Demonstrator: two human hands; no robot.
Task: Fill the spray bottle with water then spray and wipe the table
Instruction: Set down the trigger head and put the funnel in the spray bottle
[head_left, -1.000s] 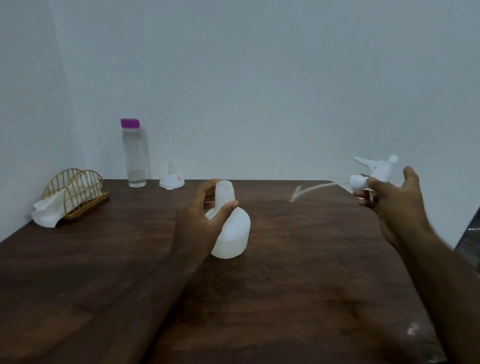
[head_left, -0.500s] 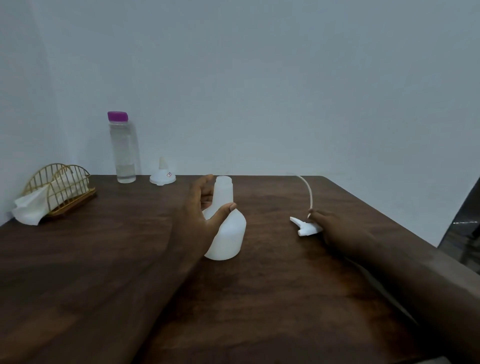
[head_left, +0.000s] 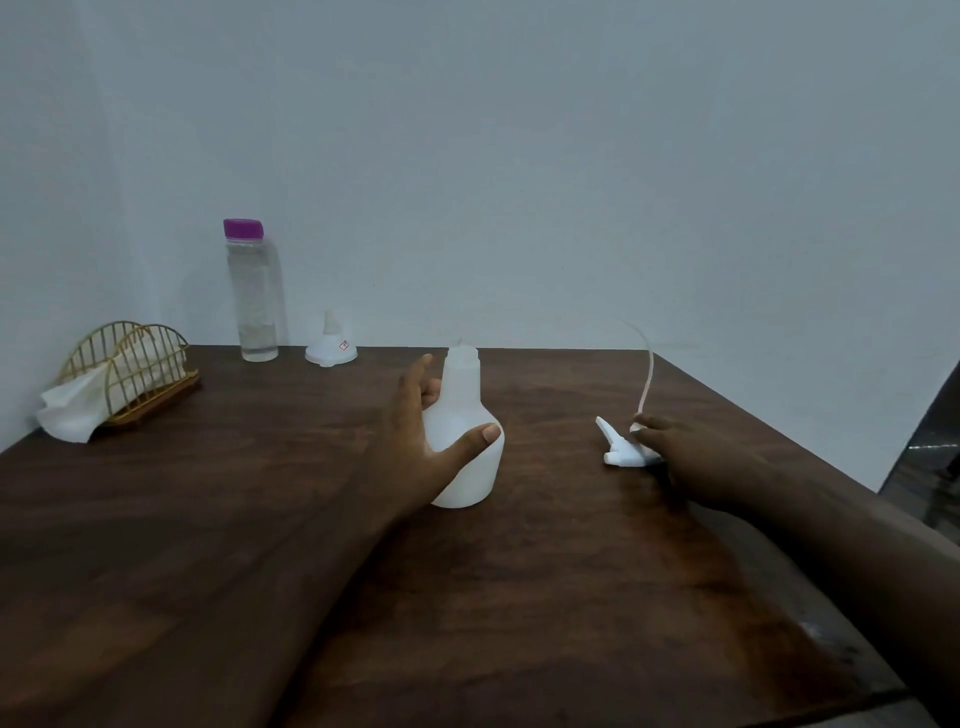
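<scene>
A white, uncapped spray bottle (head_left: 470, 410) stands upright near the middle of the dark wooden table (head_left: 519, 597). My left hand (head_left: 415, 452) grips its body, thumb across the front and fingers behind. To its right, the white spray head (head_left: 621, 453) lies on the table with its dip tube (head_left: 647, 374) curving upward. My right hand (head_left: 691, 457) holds the spray head down from the right side. At the back left stands a clear water bottle (head_left: 252, 306) with a purple cap.
A small white funnel (head_left: 331, 349) sits upside down beside the water bottle. A gold wire holder with white napkins (head_left: 124, 379) stands at the far left. The wall runs along the table's back edge, and the table's right edge falls away past my right forearm.
My right hand brought the spray head down from mid-air and laid it on the table right of the bottle. My left hand has stayed on the bottle.
</scene>
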